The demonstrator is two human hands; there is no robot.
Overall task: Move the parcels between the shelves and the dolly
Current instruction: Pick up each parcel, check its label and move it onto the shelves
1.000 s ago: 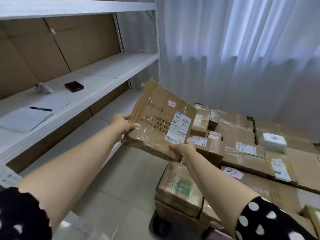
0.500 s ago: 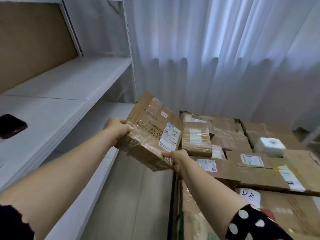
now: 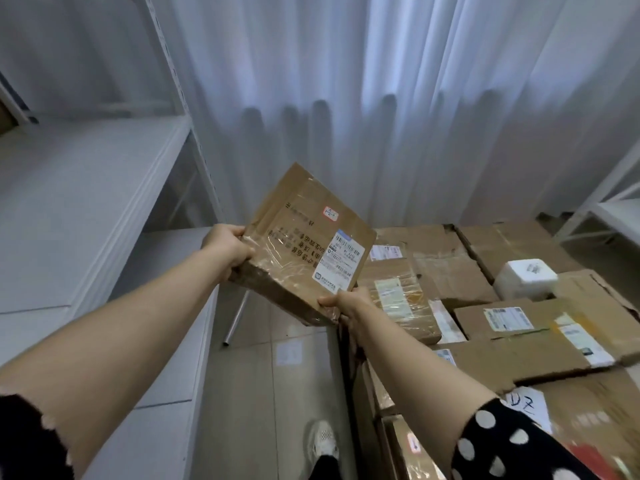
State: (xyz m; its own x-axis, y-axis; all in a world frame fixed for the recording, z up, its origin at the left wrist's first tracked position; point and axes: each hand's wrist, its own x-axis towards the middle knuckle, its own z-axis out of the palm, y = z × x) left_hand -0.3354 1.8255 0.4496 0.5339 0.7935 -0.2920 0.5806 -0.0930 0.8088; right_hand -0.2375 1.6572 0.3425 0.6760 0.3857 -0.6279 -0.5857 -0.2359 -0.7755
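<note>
Midair, a flat brown cardboard parcel wrapped in clear tape (image 3: 304, 244) was held tilted between 2 bare hands, above the gap between the shelving and the stacked boxes. The left hand (image 3: 227, 249) gripped the parcel's near-left corner, fingers curled round its edge. The right hand (image 3: 346, 303) pinched the near-right corner, thumb on top just below a white printed shipping label (image 3: 341, 265). A small red-bordered sticker (image 3: 330, 213) with handwriting sat nearer the parcel's far edge.

To the left stood the white metal shelves (image 3: 86, 202), their boards running away toward the far wall. To the right lay a pile of brown cardboard parcels (image 3: 450, 271), many bearing white labels, with 1 white foam box (image 3: 524, 278) resting on top toward the far right. Whatever carried the pile was hidden beneath it.

A white pleated curtain (image 3: 381, 98) covered the far wall. On the pale tiled floor (image 3: 259, 375) a thin metal tube (image 3: 237, 317) lay near the shelf foot, and 1 white shoe (image 3: 323, 441) showed at the near edge. A black sleeve with white polka dots (image 3: 502, 445) covered the right upper arm.
</note>
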